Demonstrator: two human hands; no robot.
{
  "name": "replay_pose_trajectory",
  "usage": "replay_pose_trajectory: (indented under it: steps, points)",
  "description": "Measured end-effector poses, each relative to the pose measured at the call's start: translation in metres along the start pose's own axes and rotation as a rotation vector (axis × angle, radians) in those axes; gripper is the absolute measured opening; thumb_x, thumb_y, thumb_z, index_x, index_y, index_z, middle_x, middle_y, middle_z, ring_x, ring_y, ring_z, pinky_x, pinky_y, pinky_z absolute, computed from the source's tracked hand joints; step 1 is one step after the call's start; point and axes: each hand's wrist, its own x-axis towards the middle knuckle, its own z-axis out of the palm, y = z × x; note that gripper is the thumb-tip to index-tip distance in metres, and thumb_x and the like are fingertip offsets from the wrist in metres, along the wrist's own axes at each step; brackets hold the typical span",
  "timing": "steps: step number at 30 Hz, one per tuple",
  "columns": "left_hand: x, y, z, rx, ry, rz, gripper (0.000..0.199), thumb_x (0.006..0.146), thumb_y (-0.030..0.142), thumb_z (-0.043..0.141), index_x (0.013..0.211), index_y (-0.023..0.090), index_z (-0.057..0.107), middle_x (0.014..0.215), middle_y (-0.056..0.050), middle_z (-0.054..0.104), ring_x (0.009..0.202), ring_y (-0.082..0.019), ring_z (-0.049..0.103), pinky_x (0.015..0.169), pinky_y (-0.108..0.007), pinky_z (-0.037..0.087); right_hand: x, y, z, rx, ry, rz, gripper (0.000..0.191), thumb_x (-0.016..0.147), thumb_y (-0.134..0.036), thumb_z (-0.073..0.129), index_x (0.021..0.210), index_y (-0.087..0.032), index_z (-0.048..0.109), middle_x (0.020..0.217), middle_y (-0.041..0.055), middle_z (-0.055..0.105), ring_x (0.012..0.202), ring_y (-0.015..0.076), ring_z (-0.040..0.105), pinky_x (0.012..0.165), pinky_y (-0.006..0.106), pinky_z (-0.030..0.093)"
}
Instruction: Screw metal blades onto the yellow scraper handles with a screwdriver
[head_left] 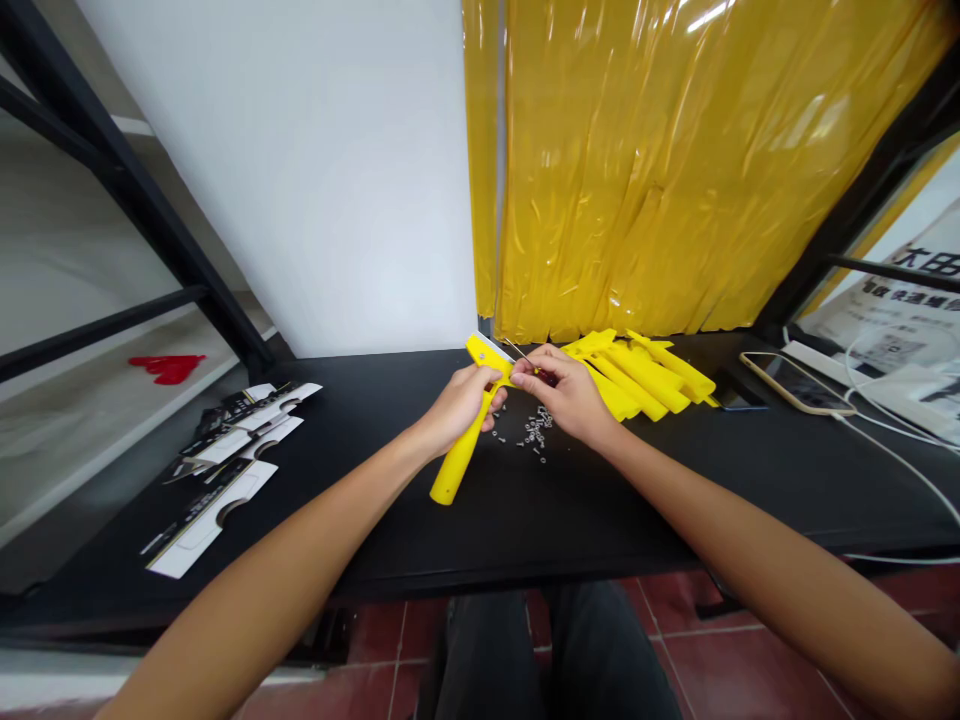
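Note:
My left hand (459, 405) is shut around a yellow plastic scraper (454, 465), with its rounded handle pointing down toward me and its metal-edged head (481, 350) sticking up past my fingers. My right hand (562, 392) pinches a small screwdriver with a thin metal shaft (514, 349), close to the scraper's head. Its dark handle is mostly hidden by my fingers. Several small metal screws (534, 430) lie scattered on the tabletop just below my hands. A pile of similar yellow scrapers (637, 378) sits just beyond my right hand.
The black table (480, 530) runs across the view. Stacked black-and-white card packaging (232, 465) lies to the left; a phone (796, 384), white cables and a power strip (862, 385) lie to the right. A yellow plastic curtain (637, 170) hangs behind.

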Motion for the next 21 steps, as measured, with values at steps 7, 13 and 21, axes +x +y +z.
replay_pose_trajectory:
  steps: [7,13,21]
  points:
    - [0.0002,-0.0030,-0.0002,-0.022,0.003,-0.012,0.010,0.084,0.028,0.057,0.081,0.019,0.053,0.062,-0.001,0.051,0.051,-0.011,0.043,0.041,-0.021,0.031,0.0021,0.0025,0.0005,0.028,-0.015,0.073,0.012,0.087,-0.033,0.071,0.086,-0.021,0.071,0.087,0.0026,0.061,0.079,0.0167,0.055,0.072,0.031,0.044]
    - [0.0003,-0.0032,-0.0008,-0.019,-0.020,-0.016,0.010,0.084,0.029,0.057,0.084,0.019,0.055,0.062,0.000,0.050,0.050,-0.010,0.042,0.041,-0.021,0.031,0.0024,0.0031,0.0041,0.262,-0.002,0.281,0.022,0.078,-0.034,0.077,0.092,-0.021,0.065,0.081,-0.0012,0.056,0.076,0.0144,0.051,0.074,0.030,0.044]
    - [0.0007,0.0005,-0.0049,0.047,-0.033,-0.011,0.006,0.081,0.024,0.054,0.079,0.018,0.055,0.060,-0.002,0.051,0.048,-0.011,0.043,0.040,-0.023,0.032,0.0016,-0.0057,-0.0024,0.374,-0.156,0.556,0.034,0.076,-0.048,0.079,0.088,-0.019,0.067,0.060,-0.0068,0.045,0.046,0.0063,0.024,0.043,0.026,0.013]
